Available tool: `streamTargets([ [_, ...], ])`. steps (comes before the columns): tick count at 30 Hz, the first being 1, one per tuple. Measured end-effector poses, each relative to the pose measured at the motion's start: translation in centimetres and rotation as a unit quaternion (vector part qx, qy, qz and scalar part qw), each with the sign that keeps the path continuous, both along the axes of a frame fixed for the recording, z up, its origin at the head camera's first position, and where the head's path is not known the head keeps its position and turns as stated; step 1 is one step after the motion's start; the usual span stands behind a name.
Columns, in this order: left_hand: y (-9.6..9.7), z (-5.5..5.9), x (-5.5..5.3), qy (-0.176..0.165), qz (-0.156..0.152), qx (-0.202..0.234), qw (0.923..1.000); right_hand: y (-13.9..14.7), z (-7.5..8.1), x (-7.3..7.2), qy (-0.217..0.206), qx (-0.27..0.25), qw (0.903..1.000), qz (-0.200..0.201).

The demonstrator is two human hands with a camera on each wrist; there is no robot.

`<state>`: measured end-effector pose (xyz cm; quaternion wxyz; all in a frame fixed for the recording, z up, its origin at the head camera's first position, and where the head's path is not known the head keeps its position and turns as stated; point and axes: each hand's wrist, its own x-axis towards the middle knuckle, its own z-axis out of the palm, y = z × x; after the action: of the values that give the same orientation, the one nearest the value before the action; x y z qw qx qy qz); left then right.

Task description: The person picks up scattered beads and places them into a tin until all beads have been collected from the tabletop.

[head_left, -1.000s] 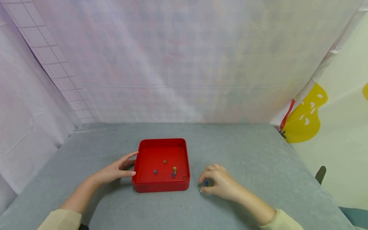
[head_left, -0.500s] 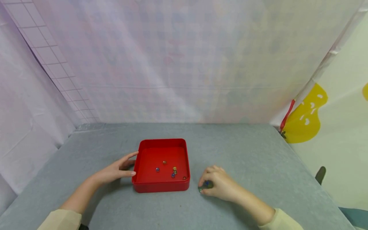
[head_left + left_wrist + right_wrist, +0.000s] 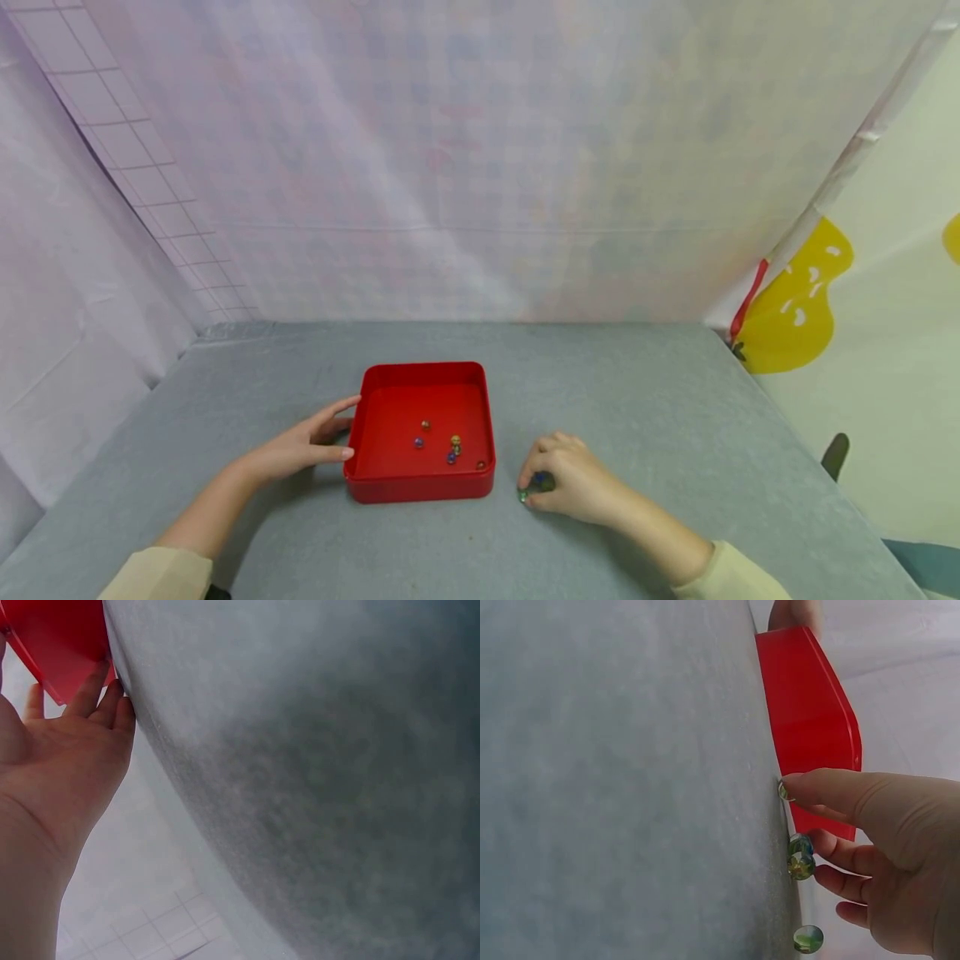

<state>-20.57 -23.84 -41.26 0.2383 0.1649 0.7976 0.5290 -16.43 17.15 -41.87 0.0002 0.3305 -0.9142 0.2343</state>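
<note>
A square red tray (image 3: 420,490) holds several small glass marbles, among them a blue one (image 3: 418,443) and a yellow one (image 3: 455,440). Against the tray's left wall my left hand (image 3: 300,446) rests, thumb and fingers spread and fairly straight. To the right of the tray, my right hand (image 3: 566,479) is low over the table, thumb and forefinger pinching a greenish clear marble (image 3: 784,790). Under its curved palm lie more marbles, a blue one (image 3: 539,477) showing from above. The right wrist view shows touching marbles (image 3: 800,859) by the other fingertips and a green marble (image 3: 808,939) farther off.
A grey cloth (image 3: 637,383) covers the table. Pale curtains (image 3: 480,167) hang behind and at the sides, the right one (image 3: 885,350) printed with a yellow shape. A dark rounded object (image 3: 836,457) shows beyond the table's right edge.
Inside the tray, a blue marble has rolled to the right and a brownish one slightly left. My right thumb and forefinger have closed onto the greenish marble. The left hand stays put.
</note>
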Motion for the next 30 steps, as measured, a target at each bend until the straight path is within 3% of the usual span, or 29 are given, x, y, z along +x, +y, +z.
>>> streamTargets([
  [12,-0.11,-0.15,-0.08,0.006,-0.008,0.004,0.9999,-0.03,-0.27,-0.01,-0.001,0.0,1.0,0.002],
  [30,-0.16,-0.34,-0.18,0.005,-0.008,0.008,0.9999,0.33,-0.35,-0.22,0.027,-0.041,0.9988,-0.004],
])
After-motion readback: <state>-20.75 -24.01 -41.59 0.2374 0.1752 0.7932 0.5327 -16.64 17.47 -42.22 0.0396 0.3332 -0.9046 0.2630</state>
